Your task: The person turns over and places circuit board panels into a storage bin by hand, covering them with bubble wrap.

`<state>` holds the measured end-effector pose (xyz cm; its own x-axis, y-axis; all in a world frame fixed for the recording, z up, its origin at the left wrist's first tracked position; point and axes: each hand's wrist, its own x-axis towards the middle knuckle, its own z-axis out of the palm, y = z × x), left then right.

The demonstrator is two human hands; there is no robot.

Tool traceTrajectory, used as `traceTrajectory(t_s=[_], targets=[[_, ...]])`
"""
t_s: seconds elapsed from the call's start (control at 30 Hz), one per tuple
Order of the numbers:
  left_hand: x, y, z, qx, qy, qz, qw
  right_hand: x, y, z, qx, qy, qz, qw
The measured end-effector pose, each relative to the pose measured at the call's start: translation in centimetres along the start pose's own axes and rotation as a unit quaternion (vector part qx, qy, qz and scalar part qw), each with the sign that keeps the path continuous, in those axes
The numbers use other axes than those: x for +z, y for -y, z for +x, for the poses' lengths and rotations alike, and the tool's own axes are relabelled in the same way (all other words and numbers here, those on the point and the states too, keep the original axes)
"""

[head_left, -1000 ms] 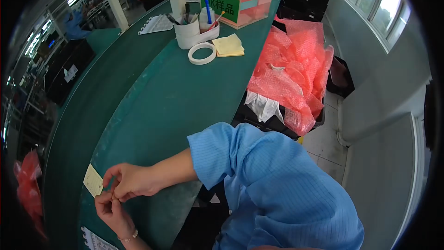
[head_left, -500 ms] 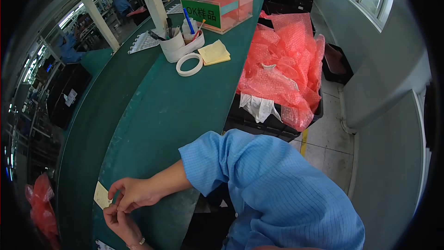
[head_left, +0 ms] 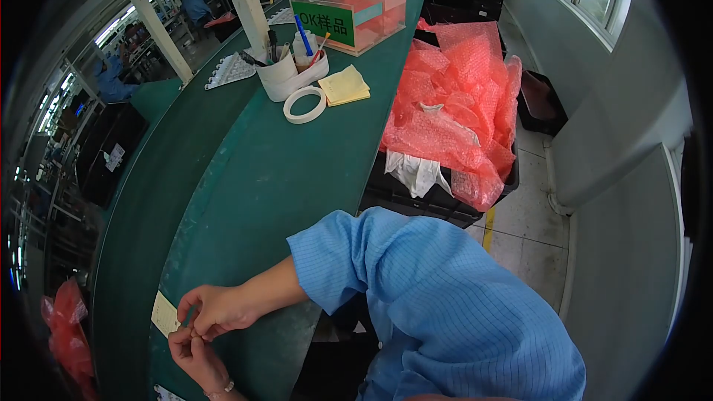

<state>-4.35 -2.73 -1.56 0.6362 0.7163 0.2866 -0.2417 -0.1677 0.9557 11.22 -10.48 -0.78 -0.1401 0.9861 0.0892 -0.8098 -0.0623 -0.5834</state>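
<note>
My right hand (head_left: 220, 309) reaches in from the right out of a blue sleeve, with the thumb and fingers curled into a pinch. My left hand (head_left: 197, 360), with a bracelet at its wrist, comes up from the bottom edge, its fingertips pinched against those of the right. Whatever lies between the fingertips is too small or too hidden to name. Just beyond the fingers, a pale yellow paper note (head_left: 165, 315) with faint writing lies on the green tabletop (head_left: 252, 186); the hands cover part of its edge.
A white tape roll (head_left: 304, 105), a yellow notepad (head_left: 344, 85) and a white pen holder (head_left: 285, 82) stand farther along the bench. Behind them is a clear box (head_left: 386, 15) with a green sign. Pink bubble wrap (head_left: 460, 111) fills a black crate (head_left: 416, 204) beside the bench.
The fingertips of both hands have shifted very slightly and stay together. The note and the other things on the bench stay put.
</note>
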Motion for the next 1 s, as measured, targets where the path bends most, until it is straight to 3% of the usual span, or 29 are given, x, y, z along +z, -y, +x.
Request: traceTrajectory(t_s=[0.93, 1.0], targets=[[0.24, 0.00, 0.10, 0.017, -0.018, -0.011, 1.000, 0.26, -0.32, -0.15, -0.010, -0.007, 0.028, 1.000], [0.53, -0.07, 0.06, 0.032, 0.015, -0.015, 0.999, 0.15, -0.26, -0.16, -0.012, -0.005, 0.026, 1.000]])
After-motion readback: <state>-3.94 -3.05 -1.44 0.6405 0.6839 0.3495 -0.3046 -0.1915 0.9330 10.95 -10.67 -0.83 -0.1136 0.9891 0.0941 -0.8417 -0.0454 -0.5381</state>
